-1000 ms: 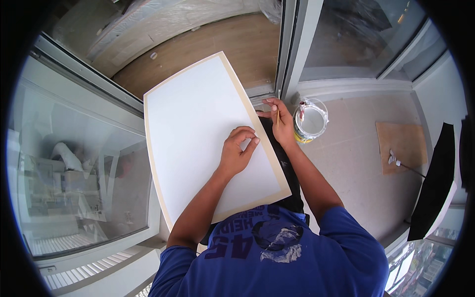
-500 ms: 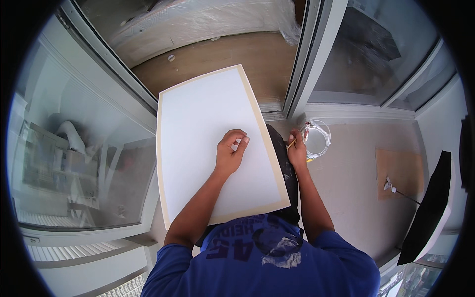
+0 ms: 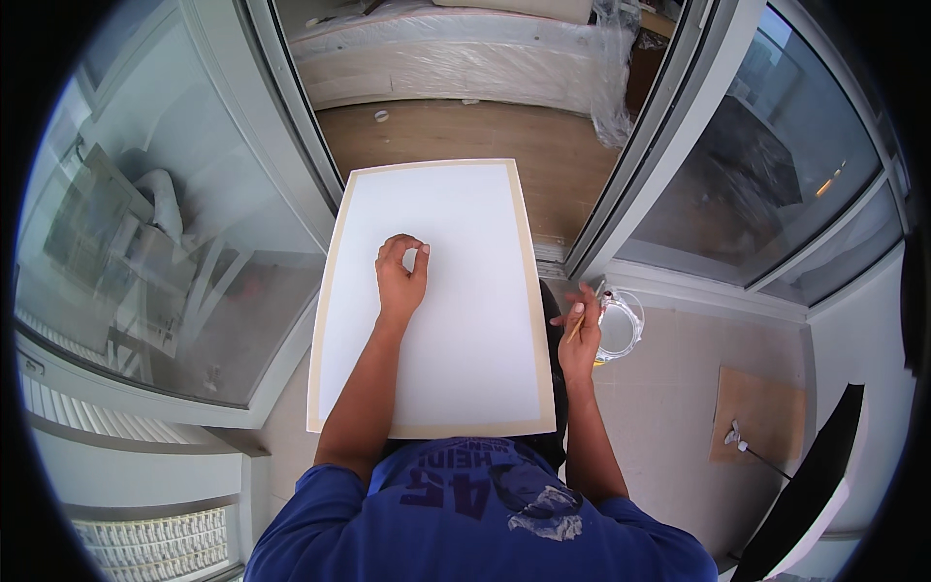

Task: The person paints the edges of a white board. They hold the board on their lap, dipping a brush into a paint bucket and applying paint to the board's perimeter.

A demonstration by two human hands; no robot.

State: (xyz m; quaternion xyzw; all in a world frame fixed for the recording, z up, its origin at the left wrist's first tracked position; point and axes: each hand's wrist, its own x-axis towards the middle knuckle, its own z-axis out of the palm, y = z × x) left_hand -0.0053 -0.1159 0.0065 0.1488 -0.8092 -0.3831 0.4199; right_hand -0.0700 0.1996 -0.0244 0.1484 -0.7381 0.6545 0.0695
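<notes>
A white board [image 3: 456, 339] with tan tape along its edges lies across my lap. Over its left half is my left hand [image 3: 399, 281], fingers curled and thumb tip meeting a fingertip in a ring, with only white board showing through. Beyond the board's right edge, my right hand [image 3: 579, 335] grips a thin paintbrush [image 3: 576, 329] by its wooden handle; the bristle end is hard to make out. Right next to that hand stands a round can [image 3: 621, 325] with a wire handle and whitish contents, its rim smeared white.
Glass doors stand at left [image 3: 175, 242] and right [image 3: 747, 175]. Ahead, a plastic-wrapped mattress [image 3: 436, 68] rests past the door track. A brown sheet [image 3: 761, 407] lies on the floor at right, near a black umbrella-shaped panel [image 3: 805, 485] on a thin rod.
My left hand has moved left and farther up the board, its thumb and fingertip closing together. My right hand has turned and lifted its fingers around the brush. The view has shifted.
</notes>
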